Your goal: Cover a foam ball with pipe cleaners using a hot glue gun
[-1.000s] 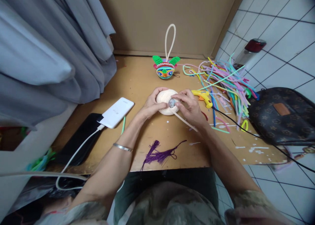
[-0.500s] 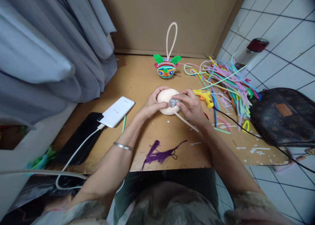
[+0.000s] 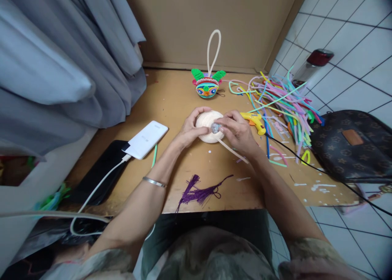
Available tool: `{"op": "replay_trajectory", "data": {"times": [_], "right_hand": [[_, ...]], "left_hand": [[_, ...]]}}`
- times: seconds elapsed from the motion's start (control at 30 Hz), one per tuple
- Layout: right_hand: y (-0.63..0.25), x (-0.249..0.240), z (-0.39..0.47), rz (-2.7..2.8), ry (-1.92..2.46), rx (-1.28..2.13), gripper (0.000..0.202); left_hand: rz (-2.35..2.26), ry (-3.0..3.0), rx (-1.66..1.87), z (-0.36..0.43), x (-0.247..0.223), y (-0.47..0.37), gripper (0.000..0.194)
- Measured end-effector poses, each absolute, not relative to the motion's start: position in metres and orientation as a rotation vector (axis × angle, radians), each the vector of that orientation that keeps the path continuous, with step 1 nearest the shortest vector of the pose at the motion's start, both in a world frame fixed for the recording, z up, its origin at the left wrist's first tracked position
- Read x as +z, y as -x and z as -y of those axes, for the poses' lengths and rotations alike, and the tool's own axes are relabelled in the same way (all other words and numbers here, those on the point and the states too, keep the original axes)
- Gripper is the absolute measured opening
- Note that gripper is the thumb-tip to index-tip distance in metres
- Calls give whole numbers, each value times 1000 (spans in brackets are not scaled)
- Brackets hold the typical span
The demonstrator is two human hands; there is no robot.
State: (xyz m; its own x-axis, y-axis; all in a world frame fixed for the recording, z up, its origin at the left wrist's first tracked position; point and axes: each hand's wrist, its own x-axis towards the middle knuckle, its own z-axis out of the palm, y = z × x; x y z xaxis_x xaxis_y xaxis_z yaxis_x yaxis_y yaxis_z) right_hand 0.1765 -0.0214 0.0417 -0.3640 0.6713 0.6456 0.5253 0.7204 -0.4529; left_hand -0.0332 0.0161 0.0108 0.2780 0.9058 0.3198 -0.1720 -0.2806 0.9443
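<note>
A round cream coiled piece [image 3: 206, 121] is held above the wooden table, with a small greyish, shiny disc [image 3: 215, 127] at its middle. My left hand [image 3: 192, 129] grips the piece from the left, its thumb lying across the front near the disc. The fingers of my right hand [image 3: 237, 131] press at the disc's right edge, and they hide part of the piece. From the lower rim a cream strip [image 3: 234, 151] runs down to the right, under my right wrist. Whether the disc is fixed to the coil cannot be seen.
A colourful lion-head ornament [image 3: 207, 87] stands behind. To the right are a yellow glue gun [image 3: 256, 121], a heap of coloured strips [image 3: 284, 102] and a dark bag [image 3: 343, 149]. Purple tassels [image 3: 199, 194] lie in front; a white power bank [image 3: 146, 139] lies left.
</note>
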Motion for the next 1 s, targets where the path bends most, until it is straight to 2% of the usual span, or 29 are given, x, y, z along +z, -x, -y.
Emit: {"op": "replay_trajectory", "data": {"times": [0.2, 0.33, 0.73, 1.0], "right_hand": [[-176, 42, 22, 2046, 934, 211, 35], [-176, 42, 23, 2030, 944, 230, 37], [-174, 35, 14, 1802, 914, 541, 31], [-171, 42, 5, 1514, 960, 962, 42]], "left_hand": [[-795, -1632, 1305, -14, 13, 34, 40], [-812, -1737, 1305, -14, 15, 37, 30], [-819, -1870, 1339, -14, 14, 38, 24], [-803, -1852, 1324, -14, 14, 37, 25]]}}
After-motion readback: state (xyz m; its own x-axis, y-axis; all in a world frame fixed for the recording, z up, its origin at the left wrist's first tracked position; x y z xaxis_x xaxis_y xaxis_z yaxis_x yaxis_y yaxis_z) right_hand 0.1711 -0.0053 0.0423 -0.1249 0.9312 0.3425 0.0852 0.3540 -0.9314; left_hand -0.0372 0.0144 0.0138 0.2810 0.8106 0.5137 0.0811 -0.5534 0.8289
